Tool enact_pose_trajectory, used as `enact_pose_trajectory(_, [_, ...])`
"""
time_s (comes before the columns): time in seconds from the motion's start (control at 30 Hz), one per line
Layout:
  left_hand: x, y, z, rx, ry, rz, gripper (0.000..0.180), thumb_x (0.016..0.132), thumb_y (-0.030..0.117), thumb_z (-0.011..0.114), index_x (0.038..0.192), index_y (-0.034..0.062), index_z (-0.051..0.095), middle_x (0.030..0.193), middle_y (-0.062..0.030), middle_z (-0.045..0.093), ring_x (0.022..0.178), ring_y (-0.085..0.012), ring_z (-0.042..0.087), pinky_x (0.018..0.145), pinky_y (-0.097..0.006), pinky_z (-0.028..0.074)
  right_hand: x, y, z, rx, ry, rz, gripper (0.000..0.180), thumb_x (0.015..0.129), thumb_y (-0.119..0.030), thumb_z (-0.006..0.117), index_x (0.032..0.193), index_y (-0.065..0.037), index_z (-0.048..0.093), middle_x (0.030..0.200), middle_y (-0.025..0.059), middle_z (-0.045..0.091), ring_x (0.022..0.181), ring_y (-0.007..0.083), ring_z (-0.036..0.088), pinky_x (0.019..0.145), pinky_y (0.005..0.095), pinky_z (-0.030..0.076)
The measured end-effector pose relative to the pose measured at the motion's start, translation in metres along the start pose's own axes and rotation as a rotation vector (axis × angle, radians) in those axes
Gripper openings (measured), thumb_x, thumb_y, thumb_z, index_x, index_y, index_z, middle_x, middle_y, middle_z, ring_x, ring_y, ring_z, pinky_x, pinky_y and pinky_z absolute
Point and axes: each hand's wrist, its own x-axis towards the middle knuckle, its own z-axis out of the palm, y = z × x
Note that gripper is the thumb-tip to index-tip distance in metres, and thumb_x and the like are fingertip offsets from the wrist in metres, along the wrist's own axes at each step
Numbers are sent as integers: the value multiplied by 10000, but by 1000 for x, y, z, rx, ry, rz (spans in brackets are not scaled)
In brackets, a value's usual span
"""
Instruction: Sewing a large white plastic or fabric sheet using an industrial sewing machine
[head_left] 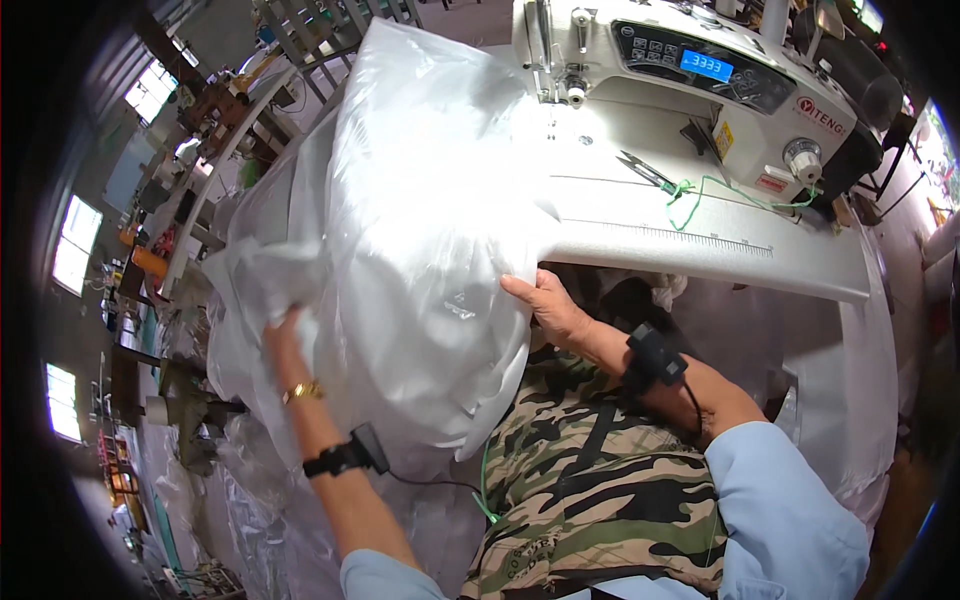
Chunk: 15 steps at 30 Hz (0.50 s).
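left hand (285, 345): sunk into the crumpled side of the big clear plastic sheet (420, 250), fingers closed on a bunched fold; the fingertips are hidden in the film.
right hand (545, 305): fingers laid flat and together against the lower right edge of the sheet, pressing it rather than pinching, as far as i can tell.
plastic sheet: a puffy heap between the two hands, running up and away from them onto the white desk (700, 235) toward the needle end of the sewing machine (690, 70); the lower part sags over the lap.
snips (645, 172): on the desk beyond the right hand, with a green cord (735, 190) looped just beside them.
slip risk: the film looks slick and bulky, so a flat right hand may lose it and the heap could slide off the desk edge.
snag risk: a fold dragged across the desk could catch the snips or the cord and pull them along.
sight risk: the heap hides the needle area from here, so layers may bunch unseen.
wrist bands (345, 458): their cables could hook a loose fold.
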Motion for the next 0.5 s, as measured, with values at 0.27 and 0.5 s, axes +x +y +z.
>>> enact_pose_trajectory(0.27, [-9,-6,-300,-325,800,136,375,878,182,687,1136,-89,672,1102,-210,681,929,-324,653,906,-469,541,-60,-35,45,-321,-973,376,526,986,-420,601,1256,30,574,1147,61,648,1018,137,619,873,277,499])
enact_pose_trajectory(0.5, [32,1,-498,987,1041,485,632,921,324,638,1418,-22,457,1417,-222,510,1244,-336,544,1050,-436,427,-69,30,0,-123,-561,411,345,1005,-352,565,1038,-21,657,937,54,698,842,123,667,714,234,516])
